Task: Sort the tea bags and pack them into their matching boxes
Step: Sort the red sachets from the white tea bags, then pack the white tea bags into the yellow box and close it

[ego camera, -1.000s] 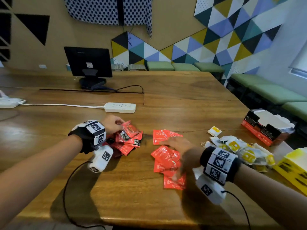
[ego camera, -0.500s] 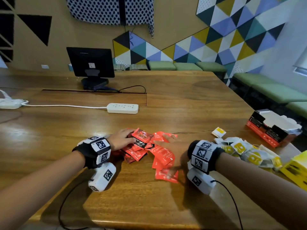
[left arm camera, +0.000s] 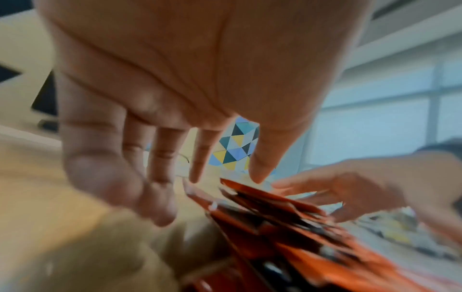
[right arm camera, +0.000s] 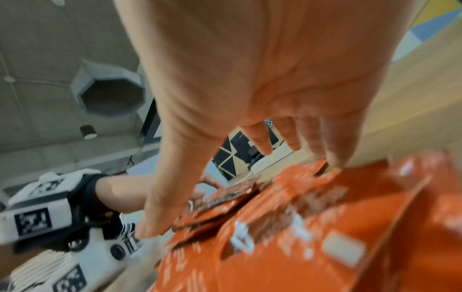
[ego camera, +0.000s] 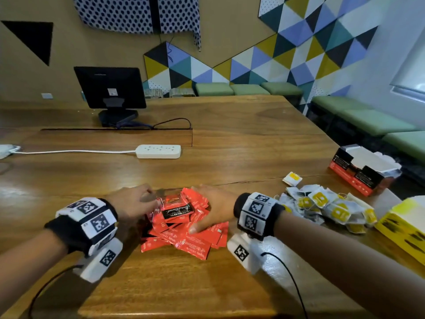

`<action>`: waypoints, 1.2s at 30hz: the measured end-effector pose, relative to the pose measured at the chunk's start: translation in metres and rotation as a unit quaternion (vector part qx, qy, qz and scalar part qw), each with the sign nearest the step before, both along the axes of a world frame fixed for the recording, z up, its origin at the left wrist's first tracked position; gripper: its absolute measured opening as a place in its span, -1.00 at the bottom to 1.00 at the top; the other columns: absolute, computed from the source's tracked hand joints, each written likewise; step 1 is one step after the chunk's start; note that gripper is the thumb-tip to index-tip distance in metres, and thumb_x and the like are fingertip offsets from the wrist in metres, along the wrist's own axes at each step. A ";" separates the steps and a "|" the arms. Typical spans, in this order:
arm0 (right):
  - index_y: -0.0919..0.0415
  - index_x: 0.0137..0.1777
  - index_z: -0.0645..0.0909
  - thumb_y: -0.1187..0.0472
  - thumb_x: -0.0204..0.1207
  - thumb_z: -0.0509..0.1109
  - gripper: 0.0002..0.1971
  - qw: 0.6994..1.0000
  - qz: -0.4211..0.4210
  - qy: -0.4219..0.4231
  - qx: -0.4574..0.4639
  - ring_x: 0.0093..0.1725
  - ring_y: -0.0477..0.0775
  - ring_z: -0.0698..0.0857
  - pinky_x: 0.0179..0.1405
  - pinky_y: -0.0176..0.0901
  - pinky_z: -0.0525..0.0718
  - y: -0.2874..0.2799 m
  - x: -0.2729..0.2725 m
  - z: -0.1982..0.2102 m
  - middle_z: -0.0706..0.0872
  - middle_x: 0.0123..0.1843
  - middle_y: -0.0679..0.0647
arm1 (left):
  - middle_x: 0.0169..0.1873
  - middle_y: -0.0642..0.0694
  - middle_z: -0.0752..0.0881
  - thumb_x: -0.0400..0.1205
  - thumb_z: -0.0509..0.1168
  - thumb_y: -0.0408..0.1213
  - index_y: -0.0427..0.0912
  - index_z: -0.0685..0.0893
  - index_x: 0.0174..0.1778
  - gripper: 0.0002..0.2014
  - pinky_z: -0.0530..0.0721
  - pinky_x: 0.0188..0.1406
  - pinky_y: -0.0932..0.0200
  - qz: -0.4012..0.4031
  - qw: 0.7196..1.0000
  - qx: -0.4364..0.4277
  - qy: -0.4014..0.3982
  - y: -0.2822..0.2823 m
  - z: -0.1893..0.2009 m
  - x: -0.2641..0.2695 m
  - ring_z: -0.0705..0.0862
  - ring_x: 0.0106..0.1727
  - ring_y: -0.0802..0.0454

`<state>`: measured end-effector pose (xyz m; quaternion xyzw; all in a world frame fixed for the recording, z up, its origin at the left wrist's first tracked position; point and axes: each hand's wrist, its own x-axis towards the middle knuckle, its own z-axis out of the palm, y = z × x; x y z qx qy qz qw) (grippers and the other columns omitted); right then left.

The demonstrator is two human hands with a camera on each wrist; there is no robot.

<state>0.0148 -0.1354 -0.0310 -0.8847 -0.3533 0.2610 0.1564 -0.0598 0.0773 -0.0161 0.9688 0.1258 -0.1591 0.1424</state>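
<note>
A heap of red tea bag sachets (ego camera: 184,224) lies on the wooden table (ego camera: 207,284) between my two hands. My left hand (ego camera: 135,203) presses against the heap's left side with straight fingers (left arm camera: 160,158). My right hand (ego camera: 213,208) lies flat on the heap's right side, its thumb on a lower sachet; the right wrist view shows its fingers (right arm camera: 332,142) spread over the red sachets (right arm camera: 300,227). White tea bags with yellow tags (ego camera: 326,206) are piled to the right. The red and black box (ego camera: 363,169) stands open at the far right, the yellow box (ego camera: 404,226) nearer.
A white power strip (ego camera: 158,151) with its cable lies beyond the heap. A black monitor (ego camera: 110,88) stands at the back left. Green benches (ego camera: 368,118) line the wall on the right. The table's front edge runs just below my wrists.
Both hands have swept inward, pushing the two separate groups of red sachets together into one heap. The right hand moved left from beside the scattered sachets onto the pile.
</note>
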 end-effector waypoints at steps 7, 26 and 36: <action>0.05 0.47 0.37 -0.11 0.42 0.42 -0.36 0.988 -0.114 -0.105 0.017 0.47 0.09 0.44 0.45 -0.08 0.39 -0.083 0.022 0.030 0.46 0.47 0.06 | 0.13 -0.20 0.70 0.62 0.13 0.13 -0.10 0.38 0.42 -0.48 0.49 -0.13 0.15 -0.037 0.992 0.044 -0.109 -0.026 0.020 0.031 0.56 -0.10 0.01; 0.08 0.29 0.50 0.13 0.38 0.48 -0.53 0.848 -0.462 -0.236 -0.110 0.21 0.24 0.60 0.18 -0.03 0.50 -0.330 -0.042 0.025 0.63 0.19 0.20 | 0.22 -0.23 0.51 0.58 0.25 -0.21 -0.15 0.54 0.28 -0.65 0.50 0.23 0.04 -0.368 0.918 -0.068 -0.131 -0.249 -0.003 0.098 0.52 0.24 -0.17; 0.18 0.14 0.65 0.26 0.47 0.33 -0.75 0.830 -0.483 -0.251 -0.125 0.18 0.30 0.64 0.13 -0.01 0.55 -0.342 -0.038 0.003 0.74 0.13 0.26 | 0.56 -0.28 0.12 0.53 0.36 -0.08 -0.06 -0.01 0.64 -0.14 0.33 0.53 -0.06 -0.350 0.933 -0.057 -0.060 -0.298 -0.042 0.111 0.23 0.55 -0.29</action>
